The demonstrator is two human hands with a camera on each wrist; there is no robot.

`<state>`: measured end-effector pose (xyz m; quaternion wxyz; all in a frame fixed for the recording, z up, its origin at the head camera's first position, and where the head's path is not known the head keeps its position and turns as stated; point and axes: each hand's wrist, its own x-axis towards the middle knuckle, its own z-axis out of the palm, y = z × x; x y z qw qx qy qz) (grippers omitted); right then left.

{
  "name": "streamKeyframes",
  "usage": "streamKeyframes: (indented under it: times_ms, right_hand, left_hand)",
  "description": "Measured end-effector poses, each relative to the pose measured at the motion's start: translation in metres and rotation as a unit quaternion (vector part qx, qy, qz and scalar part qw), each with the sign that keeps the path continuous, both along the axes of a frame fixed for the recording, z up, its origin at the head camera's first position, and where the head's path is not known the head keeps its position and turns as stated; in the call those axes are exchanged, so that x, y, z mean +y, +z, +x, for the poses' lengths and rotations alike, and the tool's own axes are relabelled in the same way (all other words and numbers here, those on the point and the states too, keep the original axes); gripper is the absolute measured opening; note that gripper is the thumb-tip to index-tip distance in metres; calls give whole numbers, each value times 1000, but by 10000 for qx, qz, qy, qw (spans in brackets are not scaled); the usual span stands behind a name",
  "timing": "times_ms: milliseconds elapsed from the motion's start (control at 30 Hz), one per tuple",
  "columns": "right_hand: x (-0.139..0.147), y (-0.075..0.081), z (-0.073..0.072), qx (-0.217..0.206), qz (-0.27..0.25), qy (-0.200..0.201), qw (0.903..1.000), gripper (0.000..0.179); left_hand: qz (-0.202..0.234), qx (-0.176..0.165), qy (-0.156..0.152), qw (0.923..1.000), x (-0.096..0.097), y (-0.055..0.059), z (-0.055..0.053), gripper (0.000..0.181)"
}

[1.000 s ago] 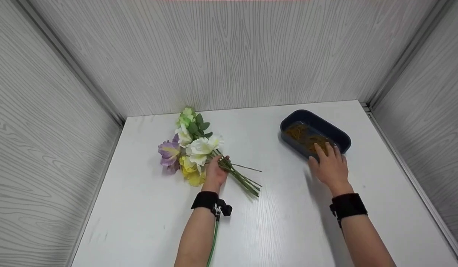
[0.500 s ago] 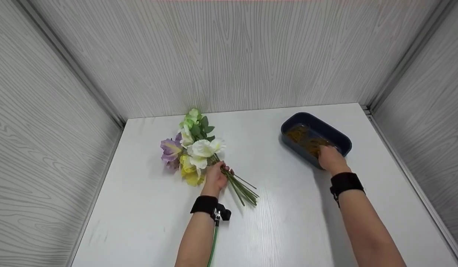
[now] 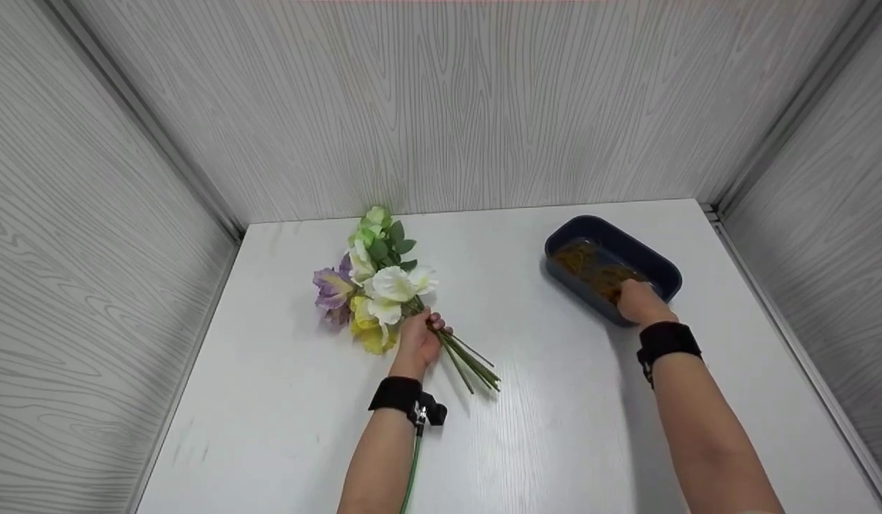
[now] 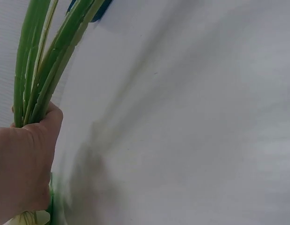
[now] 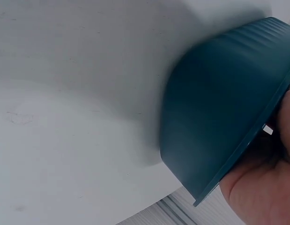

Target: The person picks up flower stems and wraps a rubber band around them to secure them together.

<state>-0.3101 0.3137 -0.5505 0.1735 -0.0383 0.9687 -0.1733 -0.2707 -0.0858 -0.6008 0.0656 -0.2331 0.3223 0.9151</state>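
Observation:
My left hand grips the green stems of a flower bouquet. White, purple, yellow and pale green blooms spread to the left of it, and the stem ends point toward the lower right. On the right, a dark blue oblong container holds tangled thin brownish strands that look like rubber bands. My right hand reaches over its near rim, fingers down inside. The right wrist view shows the container's outer wall and part of that hand; its fingertips are hidden.
Both items are on a white table with grey wood-grain panels at the back and sides. Black straps circle both wrists. A green cable runs along the left forearm.
My right hand went from spread fingers over the container's near rim to fingers down inside it. My left hand and the bouquet shifted slightly, and the stems turned more toward me.

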Motion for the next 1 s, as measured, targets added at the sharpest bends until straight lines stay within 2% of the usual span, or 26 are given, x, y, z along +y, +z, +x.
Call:
streamKeyframes:
  times_ms: [133,333,500,733,867,1000]
  right_hand:
    - [3,0,0,128,10,-114,9999,17]
    - [0,8,7,516,-75,-379,9979,14]
    - [-5,19,9,960,-622,-591,9917,21]
    - [-16,36,7,1211,-1721,-820,9742,25]
    - [-28,46,7,1378,-1975,-822,9671,24]
    - [-44,55,11,1495,-2103,-824,9626,26]
  left_hand:
    - [76,-81,26,9999,-1,-1,0,21]
    - [21,-164,-64,9998,-2,-1,2,29]
    - [282,-152,27,9995,-3,2,1,33]
    - [781,2,341,9964,-2,15,0,41]
    - [1227,64,567,9908,1,26,0,48]
    - [1756,259,677,9818,4,37,0,51]
